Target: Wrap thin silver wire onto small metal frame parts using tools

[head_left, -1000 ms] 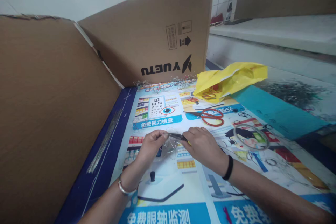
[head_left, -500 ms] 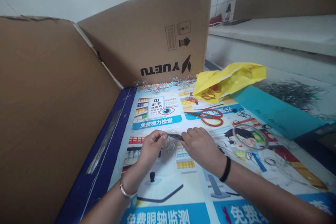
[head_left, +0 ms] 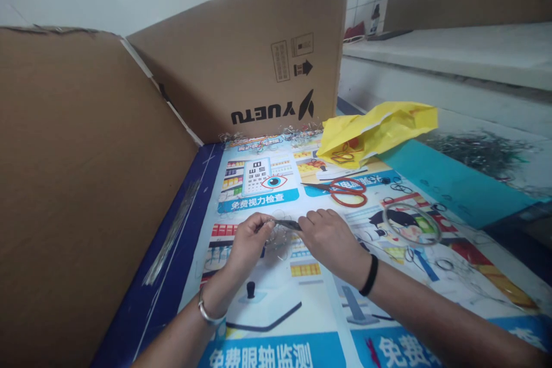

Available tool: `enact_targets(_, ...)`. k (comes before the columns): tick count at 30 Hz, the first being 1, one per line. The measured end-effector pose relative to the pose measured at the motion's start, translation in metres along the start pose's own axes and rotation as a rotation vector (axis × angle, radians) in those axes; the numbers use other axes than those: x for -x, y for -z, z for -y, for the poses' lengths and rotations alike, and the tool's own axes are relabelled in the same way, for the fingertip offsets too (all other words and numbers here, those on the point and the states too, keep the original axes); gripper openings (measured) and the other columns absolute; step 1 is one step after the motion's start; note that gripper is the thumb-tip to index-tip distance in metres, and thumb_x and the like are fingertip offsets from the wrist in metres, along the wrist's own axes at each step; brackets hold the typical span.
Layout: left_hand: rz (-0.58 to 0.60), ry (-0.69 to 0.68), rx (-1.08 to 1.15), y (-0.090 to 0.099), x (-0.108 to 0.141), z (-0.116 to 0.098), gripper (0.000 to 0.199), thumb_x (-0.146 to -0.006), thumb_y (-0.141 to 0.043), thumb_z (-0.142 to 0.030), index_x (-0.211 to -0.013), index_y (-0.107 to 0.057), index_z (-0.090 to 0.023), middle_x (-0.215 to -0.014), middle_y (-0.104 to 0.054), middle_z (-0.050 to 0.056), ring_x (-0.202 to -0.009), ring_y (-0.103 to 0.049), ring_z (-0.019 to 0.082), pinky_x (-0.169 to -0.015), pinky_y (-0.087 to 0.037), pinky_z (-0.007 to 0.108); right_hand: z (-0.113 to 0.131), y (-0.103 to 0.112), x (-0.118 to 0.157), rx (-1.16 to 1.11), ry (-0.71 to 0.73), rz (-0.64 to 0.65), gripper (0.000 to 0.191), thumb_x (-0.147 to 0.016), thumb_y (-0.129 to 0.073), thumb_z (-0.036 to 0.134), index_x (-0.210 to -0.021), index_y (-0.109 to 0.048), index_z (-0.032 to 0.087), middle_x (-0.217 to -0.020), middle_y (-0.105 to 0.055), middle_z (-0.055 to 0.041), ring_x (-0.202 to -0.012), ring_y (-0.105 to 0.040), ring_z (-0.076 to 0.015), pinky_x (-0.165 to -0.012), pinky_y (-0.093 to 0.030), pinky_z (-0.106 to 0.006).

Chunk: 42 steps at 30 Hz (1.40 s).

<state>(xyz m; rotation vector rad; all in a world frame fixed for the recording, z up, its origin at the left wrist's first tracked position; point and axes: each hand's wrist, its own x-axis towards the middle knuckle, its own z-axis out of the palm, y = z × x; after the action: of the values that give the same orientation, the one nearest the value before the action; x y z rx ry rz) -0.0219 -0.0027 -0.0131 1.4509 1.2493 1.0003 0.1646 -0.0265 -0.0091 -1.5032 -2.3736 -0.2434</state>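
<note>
My right hand [head_left: 334, 244] is closed around a pair of dark pliers [head_left: 287, 223], with its handles mostly hidden in my palm. The narrow jaws point left and reach the fingertips of my left hand [head_left: 246, 247]. Thumb and finger there pinch a thin silvery wire [head_left: 280, 237], whose loose loops hang below the jaws. The exact spot where jaws and wire meet is too small to make out. Just beyond my right hand lie scissors [head_left: 348, 192] with orange-red handles.
A printed poster [head_left: 276, 299] covers the table. To the right are a wire coil [head_left: 411, 224], a teal sheet [head_left: 457, 184] and a tangled pile of wire scraps [head_left: 483, 152]. Straight wires [head_left: 172, 236] lie left. A yellow bag [head_left: 383, 126] and cardboard panels [head_left: 241, 57] stand behind.
The wire loops under my fingers have shifted slightly. Both hands and the pliers stay almost in the same place.
</note>
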Motion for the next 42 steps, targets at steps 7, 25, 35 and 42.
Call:
enact_targets(7,-0.006,-0.023,-0.094,0.002,0.001,-0.005,0.013,-0.078,-0.057,-0.028,-0.075,-0.061,-0.016,-0.07,-0.055,0.0,-0.067,-0.048,0.011,-0.064,-0.037,0.022,-0.001,-0.001,-0.001,-0.056,-0.029,0.069,0.015,-0.085,-0.052,0.029,-0.078,-0.058,0.017,-0.073,-0.061,-0.0053,-0.069,-0.055,-0.0192,-0.062,-0.029,-0.03)
enact_targets(25,0.151,0.095,0.094,0.008,-0.009,-0.01,0.023,-0.071,-0.063,-0.035,-0.066,-0.056,-0.014,-0.061,-0.049,-0.002,-0.058,-0.041,0.01,-0.058,-0.033,0.022,-0.011,-0.015,-0.003,-0.099,0.036,-0.08,0.019,-0.085,-0.052,0.028,-0.073,-0.06,0.017,-0.069,-0.06,-0.0039,-0.068,-0.052,-0.016,-0.066,-0.03,-0.028)
enact_targets(35,0.233,0.082,0.077,0.012,-0.008,-0.008,0.02,-0.075,-0.061,-0.033,-0.072,-0.058,-0.014,-0.065,-0.051,-0.001,-0.06,-0.044,0.01,-0.06,-0.035,0.023,-0.016,-0.011,-0.004,-0.001,0.118,-0.151,0.014,-0.083,-0.052,0.023,-0.073,-0.059,0.018,-0.072,-0.056,-0.0045,-0.071,-0.044,-0.0182,-0.068,-0.024,-0.032)
enact_targets(42,0.288,0.122,0.096,0.012,-0.008,-0.008,0.023,-0.073,-0.062,-0.037,-0.07,-0.058,-0.014,-0.063,-0.054,0.0,-0.058,-0.046,0.011,-0.057,-0.036,0.023,-0.018,-0.011,-0.004,0.016,0.166,-0.153,0.012,-0.082,-0.053,0.022,-0.073,-0.059,0.017,-0.072,-0.055,-0.0047,-0.071,-0.043,-0.0177,-0.067,-0.024,-0.032)
